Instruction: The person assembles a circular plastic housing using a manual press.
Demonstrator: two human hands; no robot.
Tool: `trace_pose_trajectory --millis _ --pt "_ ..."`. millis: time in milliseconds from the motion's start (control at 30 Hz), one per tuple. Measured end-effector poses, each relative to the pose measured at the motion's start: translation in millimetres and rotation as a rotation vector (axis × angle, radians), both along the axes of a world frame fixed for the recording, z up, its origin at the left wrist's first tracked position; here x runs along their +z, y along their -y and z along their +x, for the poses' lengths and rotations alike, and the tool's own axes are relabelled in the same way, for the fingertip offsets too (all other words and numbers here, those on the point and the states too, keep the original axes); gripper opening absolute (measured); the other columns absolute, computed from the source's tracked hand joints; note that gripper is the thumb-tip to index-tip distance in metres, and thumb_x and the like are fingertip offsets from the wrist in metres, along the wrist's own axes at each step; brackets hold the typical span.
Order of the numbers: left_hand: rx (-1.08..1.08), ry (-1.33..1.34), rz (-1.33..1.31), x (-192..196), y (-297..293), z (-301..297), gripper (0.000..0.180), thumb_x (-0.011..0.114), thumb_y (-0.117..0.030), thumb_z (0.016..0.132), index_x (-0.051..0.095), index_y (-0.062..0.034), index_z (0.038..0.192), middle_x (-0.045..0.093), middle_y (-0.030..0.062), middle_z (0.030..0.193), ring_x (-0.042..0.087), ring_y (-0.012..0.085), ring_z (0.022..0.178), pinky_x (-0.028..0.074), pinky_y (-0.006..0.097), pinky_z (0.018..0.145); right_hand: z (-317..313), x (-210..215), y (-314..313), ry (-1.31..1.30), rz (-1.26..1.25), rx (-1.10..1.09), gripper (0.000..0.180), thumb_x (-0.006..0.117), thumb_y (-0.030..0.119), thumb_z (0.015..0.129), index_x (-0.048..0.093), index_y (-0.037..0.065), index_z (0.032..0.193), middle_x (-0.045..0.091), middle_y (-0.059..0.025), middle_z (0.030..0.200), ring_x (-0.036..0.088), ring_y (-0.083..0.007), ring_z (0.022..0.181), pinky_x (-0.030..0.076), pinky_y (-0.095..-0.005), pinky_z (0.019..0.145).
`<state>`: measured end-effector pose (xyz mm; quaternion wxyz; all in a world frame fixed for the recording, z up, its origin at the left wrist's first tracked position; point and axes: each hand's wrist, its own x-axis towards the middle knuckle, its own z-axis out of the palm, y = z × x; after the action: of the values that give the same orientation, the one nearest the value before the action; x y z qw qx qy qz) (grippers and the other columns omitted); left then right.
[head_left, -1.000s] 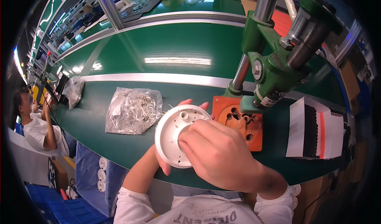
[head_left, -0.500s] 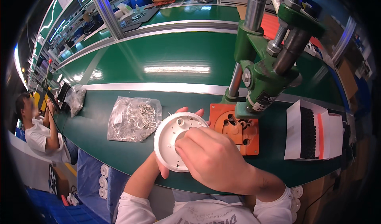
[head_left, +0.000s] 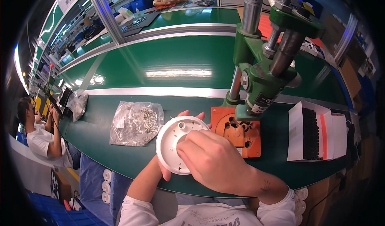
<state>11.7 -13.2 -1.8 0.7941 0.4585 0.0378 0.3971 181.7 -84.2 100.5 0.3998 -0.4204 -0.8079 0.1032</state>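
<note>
White, shallow round plastic-looking dish, open side up: it lies between my two hands and, being round, shows no long axis. My left hand grips it from beneath, digits spread around the rim. My right hand, the nearer to the orange fixture block on the green tabletop, covers its right half, fingers curled inward; hidden fingertips leave me unable to tell whether they pinch anything.

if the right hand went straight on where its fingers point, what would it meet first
Most likely the inner floor of the white round part: the right hand points down into the white round part, though this view doesn't show whether they touch.
</note>
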Motion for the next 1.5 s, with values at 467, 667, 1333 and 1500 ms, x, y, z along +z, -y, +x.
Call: trace_pose_trajectory --millis 467,667,1333,1500 --pt "0.072 -0.418 -0.347 38.7 24.8 1.7 0.162 0.095 -0.074 0.038 0.023 -0.0062 0.166 0.035 0.0197 0.167 0.04 0.0327 0.153 0.032 0.048 0.129 7.7 3.5 -13.2 -0.137 -0.135 0.082 0.008 0.079 0.008 0.087 0.078 0.002 0.093 0.07 -0.011 0.083 0.069 -0.0293 0.074 0.056 -0.0391 0.068" --pt "-0.136 0.172 -0.049 -77.2 4.1 0.4 0.152 0.077 -0.093 0.047 0.032 -0.0025 0.161 0.04 0.0171 0.164 0.042 0.0319 0.152 0.032 0.048 0.128 12.9 5.1 -13.1 -0.114 -0.157 0.072 0.01 0.076 0.011 0.091 0.077 0.001 0.092 0.067 -0.0097 0.079 0.065 -0.0278 0.07 0.051 -0.0377 0.064" --pt "-0.335 0.509 -0.223 -74.0 12.0 4.9 0.153 0.066 -0.1 0.059 0.021 0.0003 0.166 0.027 0.0223 0.171 0.034 0.0389 0.156 0.028 0.052 0.13 15.9 23.0 10.9 0.062 -0.014 0.019 0.059 0.061 0.008 0.075 0.066 -0.008 0.132 0.059 -0.0194 0.109 0.058 -0.0368 0.097 0.05 -0.0462 0.095" --pt "-0.336 0.15 -0.5 -19.9 16.5 1.4 0.159 0.079 -0.092 0.055 0.015 0.0014 0.167 0.035 0.0237 0.167 0.04 0.0392 0.152 0.029 0.052 0.129 33.7 15.6 27.7 -0.096 -0.275 -0.241 0.039 0.074 0.008 0.086 0.072 -0.002 0.124 0.064 -0.0083 0.081 0.06 -0.0166 0.065 0.051 -0.0298 0.06"
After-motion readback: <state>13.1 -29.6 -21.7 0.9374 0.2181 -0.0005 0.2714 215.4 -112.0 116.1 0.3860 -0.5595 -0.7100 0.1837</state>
